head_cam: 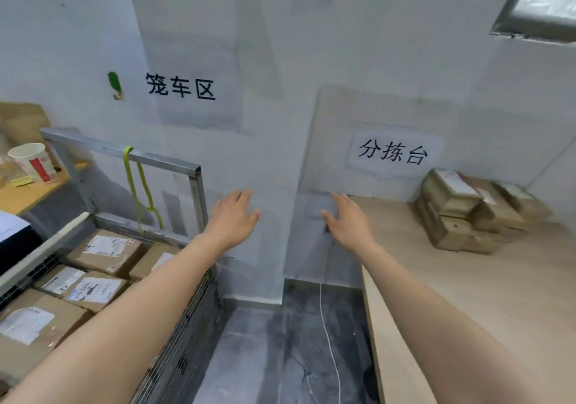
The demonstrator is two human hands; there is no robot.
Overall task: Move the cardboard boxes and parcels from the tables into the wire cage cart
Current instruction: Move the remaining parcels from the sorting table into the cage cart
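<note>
**Friend:** What do you see from over there?

**Me:** I see both hands out in the air, between the cart and the table. The left hand (232,219) has loose, spread fingers. The right hand (349,222) is the same, with fingers straight and a bit apart. Neither holds a thing.

**Friend:** Where are the boxes?

**Me:** A small pile of cardboard boxes (473,213) sits on the table (467,304), far back in the corner by the wall, on my right. The hands are well apart from it. More boxes (106,250) already lie in the wire cage cart (93,144) on my left, side by side with their labels up.

**Friend:** Will the pile be hard to lift?

**Me:** I think not. The boxes look small and flat, so I guess they are light. Cardboard is stiff, so it should not bend if I hold two sides. The tape and labels may be slippery, so I would keep my fingers on the bare brown card.

**Friend:** Would you take them all at once?

**Me:** The pile looks crooked, and some boxes lean. I would put one hand on each side, low down, and squeeze gently. If I grab only the top, the rest may slide.

**Friend:** Anything in the way?

**Me:** A yellow-green cord (137,191) hangs from the cart's top bar. I would go around it.
</note>
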